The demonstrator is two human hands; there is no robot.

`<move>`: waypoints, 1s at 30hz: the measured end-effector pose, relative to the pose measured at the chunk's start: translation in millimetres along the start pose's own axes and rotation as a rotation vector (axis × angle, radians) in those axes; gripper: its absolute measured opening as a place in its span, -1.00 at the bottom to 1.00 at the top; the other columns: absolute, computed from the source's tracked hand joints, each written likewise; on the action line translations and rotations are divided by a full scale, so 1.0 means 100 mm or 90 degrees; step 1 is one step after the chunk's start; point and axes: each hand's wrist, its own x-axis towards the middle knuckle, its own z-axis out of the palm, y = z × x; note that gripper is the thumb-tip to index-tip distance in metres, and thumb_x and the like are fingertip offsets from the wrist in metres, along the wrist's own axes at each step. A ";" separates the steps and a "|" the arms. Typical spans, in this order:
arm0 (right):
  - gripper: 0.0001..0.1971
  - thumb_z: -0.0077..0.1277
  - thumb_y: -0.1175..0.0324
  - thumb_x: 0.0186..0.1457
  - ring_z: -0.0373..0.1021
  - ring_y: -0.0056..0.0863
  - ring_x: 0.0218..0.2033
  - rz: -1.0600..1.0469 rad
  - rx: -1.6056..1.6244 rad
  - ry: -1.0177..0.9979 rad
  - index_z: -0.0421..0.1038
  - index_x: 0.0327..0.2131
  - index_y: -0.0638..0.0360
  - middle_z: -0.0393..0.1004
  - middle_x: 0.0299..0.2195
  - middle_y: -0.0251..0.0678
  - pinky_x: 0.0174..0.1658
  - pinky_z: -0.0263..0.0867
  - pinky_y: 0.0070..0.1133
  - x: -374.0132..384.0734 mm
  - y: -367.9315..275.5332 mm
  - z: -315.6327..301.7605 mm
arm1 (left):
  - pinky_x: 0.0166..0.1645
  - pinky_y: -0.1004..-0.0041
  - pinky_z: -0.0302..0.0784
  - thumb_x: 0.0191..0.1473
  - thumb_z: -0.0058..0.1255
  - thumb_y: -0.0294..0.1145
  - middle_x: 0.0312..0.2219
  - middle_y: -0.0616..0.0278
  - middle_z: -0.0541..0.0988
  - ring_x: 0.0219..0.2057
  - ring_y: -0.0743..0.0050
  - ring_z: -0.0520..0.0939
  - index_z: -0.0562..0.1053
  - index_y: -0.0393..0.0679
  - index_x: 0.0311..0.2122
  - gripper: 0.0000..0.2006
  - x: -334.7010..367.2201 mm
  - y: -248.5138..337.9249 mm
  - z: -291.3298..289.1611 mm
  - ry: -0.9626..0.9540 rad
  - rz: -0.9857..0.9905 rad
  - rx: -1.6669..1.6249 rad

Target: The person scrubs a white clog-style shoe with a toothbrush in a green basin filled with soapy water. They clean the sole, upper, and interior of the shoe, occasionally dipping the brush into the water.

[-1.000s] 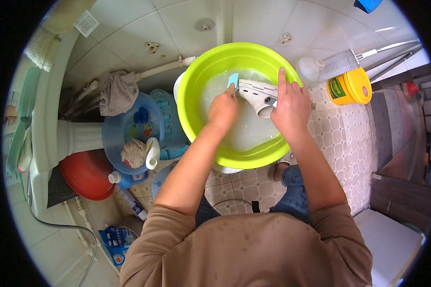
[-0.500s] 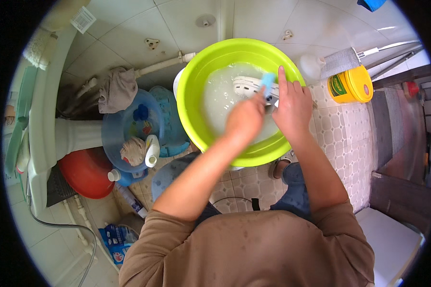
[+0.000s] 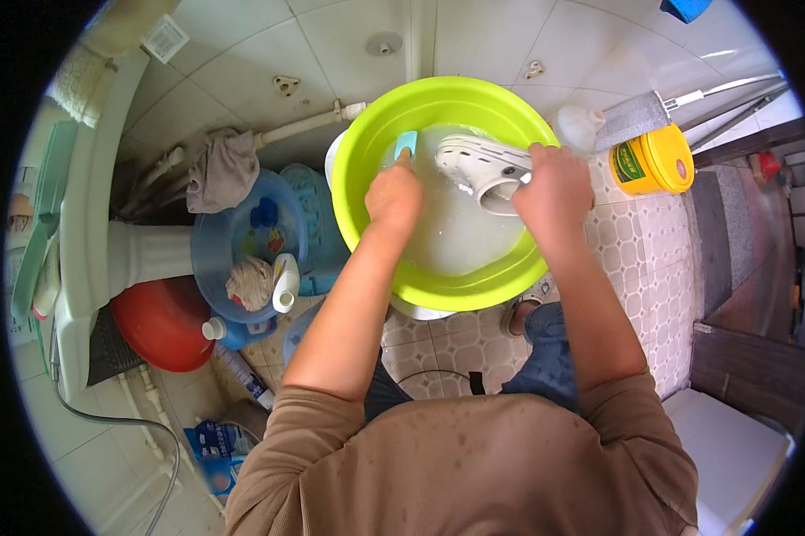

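Observation:
A lime-green basin (image 3: pixel 367 116) holds cloudy, sudsy water. Over its left part my left hand (image 3: pixel 394 194) is closed on a light-blue brush (image 3: pixel 406 143), whose head sticks out past the fingers; the bristles cannot be made out. At the basin's right side my right hand (image 3: pixel 553 192) grips a white clog (image 3: pixel 478 163) by its heel end. The clog is tilted, its perforated toe pointing left and its opening facing toward me, just above or touching the water. A gap of water lies between the brush and the clog.
To the left stand a blue tub (image 3: pixel 208 259) with cloths and a white bottle (image 3: pixel 285 284), and a red basin (image 3: pixel 166 326). A yellow bucket (image 3: pixel 657 161) and a translucent jug (image 3: pixel 577 127) are at the right. A sink pedestal (image 3: pixel 157 261) rises far left.
My left hand has pulled the brush off the clog and moved left. The right hand has lifted and turned the clog, so its opening now shows.

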 end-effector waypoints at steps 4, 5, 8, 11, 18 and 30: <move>-0.85 -0.01 0.44 -0.30 0.38 -0.27 -0.41 0.032 -0.017 -0.059 0.40 -0.51 0.19 0.44 -0.53 -0.22 -0.32 0.25 -0.40 0.09 0.01 -0.05 | -0.15 0.12 0.42 0.06 -0.25 -0.36 -0.32 -0.18 0.51 -0.29 -0.09 0.54 0.36 -0.06 0.00 -0.64 0.16 -0.22 0.28 -0.053 0.024 -0.049; -0.85 -0.01 0.43 -0.30 0.39 -0.26 -0.41 0.041 -0.026 -0.071 0.41 -0.51 0.19 0.44 -0.53 -0.21 -0.33 0.26 -0.40 0.10 0.02 -0.03 | -0.15 0.13 0.42 0.07 -0.24 -0.37 -0.33 -0.20 0.50 -0.30 -0.09 0.54 0.35 -0.09 0.01 -0.64 0.00 -0.03 0.17 -0.062 0.040 -0.103; -0.84 0.00 0.42 -0.30 0.41 -0.25 -0.40 0.070 -0.028 -0.090 0.42 -0.51 0.19 0.46 -0.51 -0.18 -0.35 0.29 -0.41 0.15 0.00 0.01 | -0.29 0.12 0.43 0.10 -0.21 -0.38 -0.45 -0.24 0.50 -0.42 -0.08 0.56 0.30 -0.13 0.05 -0.62 -0.80 0.44 0.20 0.044 0.280 -0.313; -0.80 -0.01 0.43 -0.31 0.40 -0.23 -0.39 0.107 -0.011 -0.108 0.43 -0.47 0.21 0.46 -0.49 -0.16 -0.32 0.28 -0.40 0.16 -0.01 -0.04 | -0.34 0.09 0.42 0.09 -0.22 -0.39 -0.54 -0.24 0.48 -0.52 -0.13 0.53 0.23 -0.14 0.10 -0.58 -0.86 0.52 0.04 -0.044 0.218 -0.164; -0.80 0.00 0.42 -0.33 0.42 -0.24 -0.40 0.094 -0.022 -0.109 0.41 -0.49 0.21 0.46 -0.47 -0.18 -0.36 0.31 -0.41 0.17 -0.02 -0.01 | -0.37 0.05 0.42 0.09 -0.27 -0.37 -0.56 -0.18 0.50 -0.52 -0.13 0.53 0.23 -0.11 0.11 -0.57 -0.85 0.47 0.18 -0.010 0.235 -0.182; -0.82 -0.02 0.41 -0.31 0.42 -0.25 -0.40 0.068 -0.052 -0.104 0.41 -0.49 0.20 0.47 -0.48 -0.19 -0.35 0.30 -0.43 0.12 -0.03 0.01 | -0.30 0.06 0.43 0.01 -0.30 -0.47 -0.50 -0.24 0.50 -0.46 -0.14 0.54 0.27 -0.12 0.08 -0.55 -0.48 0.31 0.17 0.012 0.166 -0.153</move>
